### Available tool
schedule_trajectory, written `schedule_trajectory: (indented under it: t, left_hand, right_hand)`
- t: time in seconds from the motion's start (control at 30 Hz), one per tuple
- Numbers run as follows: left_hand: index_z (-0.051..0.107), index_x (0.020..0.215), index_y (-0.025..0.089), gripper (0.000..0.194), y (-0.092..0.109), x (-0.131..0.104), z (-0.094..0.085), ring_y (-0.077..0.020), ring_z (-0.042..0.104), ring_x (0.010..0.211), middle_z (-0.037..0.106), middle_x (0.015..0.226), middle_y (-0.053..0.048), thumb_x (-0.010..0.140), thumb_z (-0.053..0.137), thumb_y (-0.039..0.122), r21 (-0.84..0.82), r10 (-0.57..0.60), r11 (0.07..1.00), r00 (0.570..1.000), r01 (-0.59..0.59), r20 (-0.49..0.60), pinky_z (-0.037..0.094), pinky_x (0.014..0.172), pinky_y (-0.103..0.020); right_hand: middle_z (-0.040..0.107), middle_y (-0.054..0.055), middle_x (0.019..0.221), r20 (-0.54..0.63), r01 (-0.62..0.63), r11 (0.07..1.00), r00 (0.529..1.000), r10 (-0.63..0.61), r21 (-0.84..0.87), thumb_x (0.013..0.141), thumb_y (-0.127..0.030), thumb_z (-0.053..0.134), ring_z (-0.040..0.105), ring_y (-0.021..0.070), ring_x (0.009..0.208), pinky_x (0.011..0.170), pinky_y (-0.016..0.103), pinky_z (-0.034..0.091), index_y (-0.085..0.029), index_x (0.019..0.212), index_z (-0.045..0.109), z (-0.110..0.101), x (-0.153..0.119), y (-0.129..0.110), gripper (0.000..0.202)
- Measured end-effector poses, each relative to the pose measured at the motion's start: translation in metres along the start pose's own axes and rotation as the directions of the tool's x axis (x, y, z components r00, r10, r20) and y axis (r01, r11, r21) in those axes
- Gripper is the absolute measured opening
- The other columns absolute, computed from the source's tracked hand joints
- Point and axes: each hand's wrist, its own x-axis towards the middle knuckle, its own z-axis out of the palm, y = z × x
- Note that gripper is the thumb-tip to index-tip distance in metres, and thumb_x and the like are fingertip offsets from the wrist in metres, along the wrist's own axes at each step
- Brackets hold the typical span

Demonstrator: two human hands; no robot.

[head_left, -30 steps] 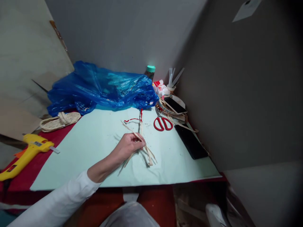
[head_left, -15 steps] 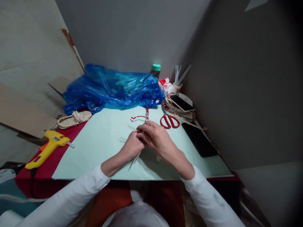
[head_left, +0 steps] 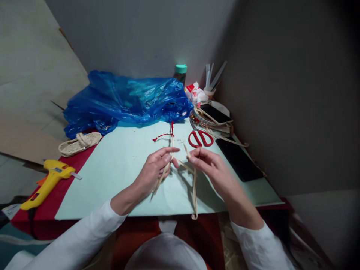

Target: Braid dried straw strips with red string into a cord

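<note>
My left hand [head_left: 159, 165] pinches a bundle of pale straw-like strands [head_left: 160, 182] between thumb and fingers, its index finger stretched out to the right. Beyond the fingertips, the work runs up to a red cord [head_left: 172, 129], which has a side branch lying to the left. My right hand [head_left: 209, 163] is closed on one pale strand, whose tip sticks up above the fingers. Another pale strand [head_left: 194, 191] hangs between the hands down past the table's front edge and ends in a curl. Just beyond my right hand lie red-handled scissors [head_left: 201, 138].
On the left are a yellow glue gun [head_left: 46, 185] and a small woven slipper [head_left: 80, 144]. A blue plastic bag [head_left: 126, 99] covers the back. To the right lie a black flat object [head_left: 239, 159], a phone [head_left: 216, 113] and a cup of glue sticks [head_left: 209, 92].
My hands have come apart. The right one moved to the right, drawing a pale strand with it, while the left stays on the bundle. The view has shifted slightly.
</note>
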Motion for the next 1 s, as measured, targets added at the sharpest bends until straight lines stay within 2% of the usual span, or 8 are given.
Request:
schedule_trajectory:
  t: [0.07, 0.13, 0.27, 0.37, 0.43, 0.5, 0.73, 1.0]
  left_hand:
    - [0.050, 0.128, 0.022, 0.045, 0.000, 0.000, 0.002, -0.0034, 0.028, 0.044, 0.062, 0.077, -0.001, 0.086, 0.057, 0.036, -0.044, -0.005, 0.999, 1.000, 0.005, -0.003, 0.022, 0.043, -0.020]
    - [0.044, 0.132, 0.024, 0.048, -0.001, 0.000, 0.003, -0.0032, 0.025, 0.044, 0.062, 0.078, -0.001, 0.087, 0.057, 0.033, -0.085, -0.015, 0.996, 1.000, 0.015, 0.002, 0.023, 0.044, -0.019]
    - [0.055, 0.115, 0.017, 0.030, -0.005, 0.001, 0.001, -0.0028, 0.023, 0.046, 0.059, 0.075, -0.002, 0.088, 0.056, 0.028, -0.154, -0.072, 0.985, 0.997, 0.074, 0.020, 0.022, 0.043, -0.019]
    - [0.062, 0.102, 0.012, 0.021, -0.007, 0.002, -0.002, -0.0026, 0.024, 0.047, 0.053, 0.069, 0.000, 0.088, 0.056, 0.026, -0.180, -0.126, 0.974, 0.990, 0.135, 0.063, 0.021, 0.044, -0.018]
    - [0.065, 0.101, 0.012, 0.021, -0.007, 0.004, -0.003, -0.0022, 0.025, 0.047, 0.054, 0.072, -0.002, 0.088, 0.057, 0.026, -0.183, -0.146, 0.971, 0.987, 0.157, 0.073, 0.020, 0.044, -0.018]
    - [0.067, 0.101, 0.012, 0.021, -0.006, 0.004, -0.004, -0.0014, 0.025, 0.048, 0.055, 0.076, -0.003, 0.086, 0.059, 0.025, -0.184, -0.160, 0.968, 0.985, 0.169, 0.065, 0.020, 0.043, -0.018]
    - [0.071, 0.101, 0.011, 0.024, -0.002, 0.005, -0.003, -0.0011, 0.023, 0.050, 0.052, 0.078, -0.004, 0.081, 0.065, 0.022, -0.192, -0.200, 0.960, 0.979, 0.203, 0.034, 0.014, 0.042, -0.017]
    - [0.072, 0.098, 0.009, 0.022, -0.002, 0.006, -0.002, 0.0002, 0.025, 0.050, 0.049, 0.078, -0.003, 0.080, 0.067, 0.021, -0.186, -0.206, 0.961, 0.978, 0.206, 0.021, 0.015, 0.042, -0.016]
  right_hand:
    - [0.060, 0.005, 0.101, 0.023, -0.020, 1.000, 1.000, 0.020, -0.004, 0.086, -0.035, 0.058, 0.053, 0.0158, 0.082, 0.071, 0.027, 0.039, -0.018, 0.079, 0.059, 0.002, -0.004, 0.007, 0.019]
    - [0.060, 0.007, 0.112, 0.025, -0.023, 1.000, 0.999, 0.022, 0.018, 0.088, -0.036, 0.057, 0.055, 0.0172, 0.088, 0.076, 0.028, 0.040, -0.017, 0.077, 0.059, 0.005, -0.004, 0.012, 0.021]
    - [0.065, 0.007, 0.094, 0.107, -0.047, 0.994, 0.994, 0.036, 0.102, 0.090, -0.037, 0.054, 0.057, 0.0167, 0.081, 0.075, 0.030, 0.042, -0.016, 0.081, 0.059, 0.013, 0.000, 0.018, 0.023]
    - [0.063, 0.004, 0.074, 0.177, -0.122, 0.983, 0.979, 0.097, 0.138, 0.090, -0.041, 0.053, 0.056, 0.0140, 0.066, 0.064, 0.028, 0.043, -0.017, 0.083, 0.055, 0.018, 0.002, 0.024, 0.025]
    - [0.058, 0.000, 0.066, 0.144, -0.141, 0.981, 0.982, 0.121, 0.134, 0.089, -0.041, 0.055, 0.049, 0.0109, 0.056, 0.054, 0.024, 0.038, -0.018, 0.084, 0.053, 0.020, 0.002, 0.028, 0.023]
    - [0.055, -0.002, 0.068, 0.080, -0.118, 0.986, 0.991, 0.108, 0.121, 0.087, -0.038, 0.058, 0.043, 0.0090, 0.053, 0.049, 0.022, 0.032, -0.019, 0.086, 0.052, 0.020, 0.001, 0.031, 0.020]
    - [0.051, -0.002, 0.068, 0.041, -0.055, 0.997, 0.998, 0.057, -0.044, 0.090, -0.039, 0.053, 0.039, 0.0095, 0.060, 0.056, 0.023, 0.030, -0.017, 0.080, 0.062, 0.019, 0.001, 0.029, 0.026]
    - [0.055, -0.002, 0.069, -0.027, -0.050, 0.992, 0.999, 0.047, -0.118, 0.091, -0.036, 0.052, 0.042, 0.0098, 0.061, 0.057, 0.023, 0.031, -0.016, 0.083, 0.064, 0.021, 0.001, 0.027, 0.025]
